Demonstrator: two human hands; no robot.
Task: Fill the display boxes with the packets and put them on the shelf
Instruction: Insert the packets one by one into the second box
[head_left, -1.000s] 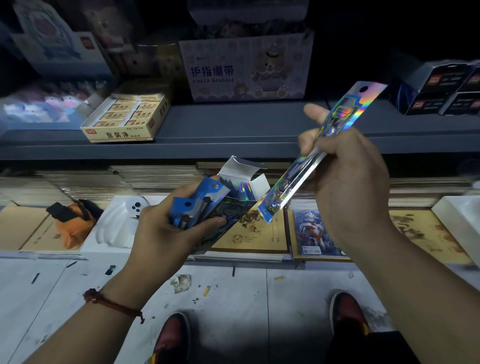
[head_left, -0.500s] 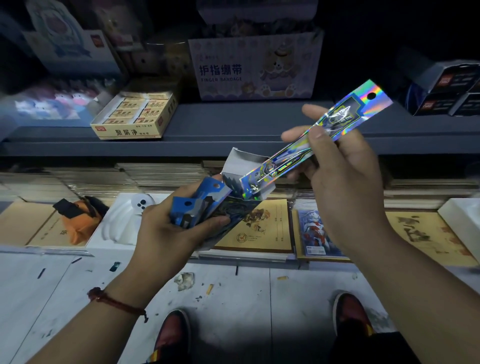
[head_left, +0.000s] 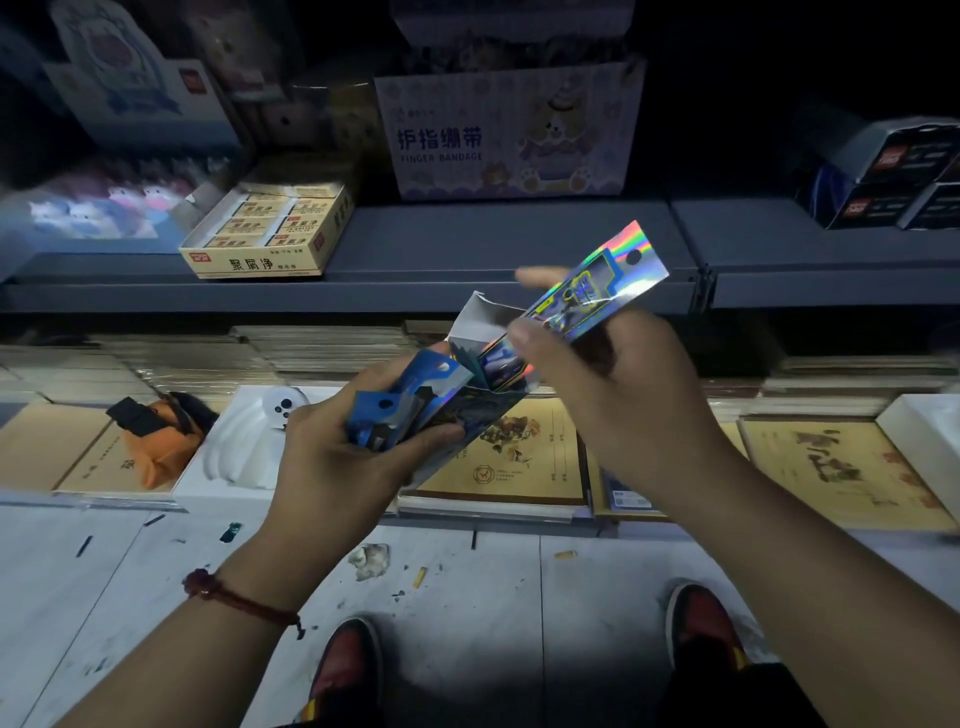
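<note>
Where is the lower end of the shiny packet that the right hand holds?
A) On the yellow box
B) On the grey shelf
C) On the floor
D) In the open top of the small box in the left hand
D: the shiny packet, pinched by the right hand, dips between the open flaps of the small box gripped by the left hand.

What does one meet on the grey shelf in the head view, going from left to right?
Blurred package with cat-like figures → open yellow box of small packs → pale box printed FINGER BANDAGE → stacked dark boxes.
</note>
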